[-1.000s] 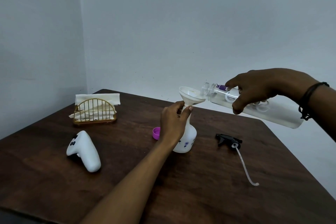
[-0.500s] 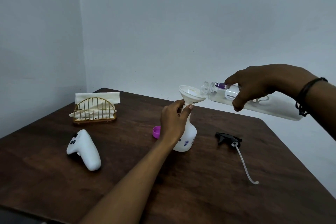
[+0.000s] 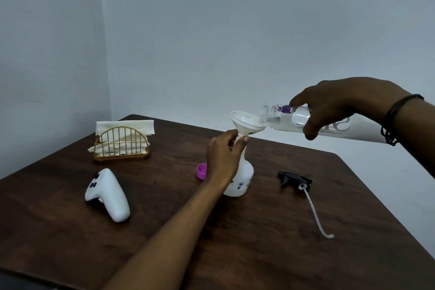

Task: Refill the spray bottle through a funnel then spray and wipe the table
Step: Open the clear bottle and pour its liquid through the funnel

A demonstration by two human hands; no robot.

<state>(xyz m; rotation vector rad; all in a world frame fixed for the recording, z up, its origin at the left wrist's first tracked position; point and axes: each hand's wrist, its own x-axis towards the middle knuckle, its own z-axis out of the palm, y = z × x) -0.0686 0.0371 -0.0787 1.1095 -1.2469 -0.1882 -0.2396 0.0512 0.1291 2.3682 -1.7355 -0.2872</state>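
A clear water bottle (image 3: 329, 126) tips into a white funnel (image 3: 247, 122) seated in the neck of a spray bottle (image 3: 240, 179) on a dark wood table (image 3: 259, 242).

From my remote seat I see the right hand (image 3: 339, 103) wrapped around the tilted, smooth plastic bottle, which lies nearly level with clear liquid inside, its threaded mouth over the funnel's rim. The left hand (image 3: 222, 155) pinches the funnel's stem just above the white, flower-printed, bulb-shaped spray bottle. Right of that hand lies the black trigger sprayer (image 3: 295, 180) with its thin curved tube; just behind its wrist, a purple cap (image 3: 202, 171). Farther left sit a glossy white controller (image 3: 107, 194) and a gold wire holder (image 3: 121, 146) of paper napkins (image 3: 124, 125).
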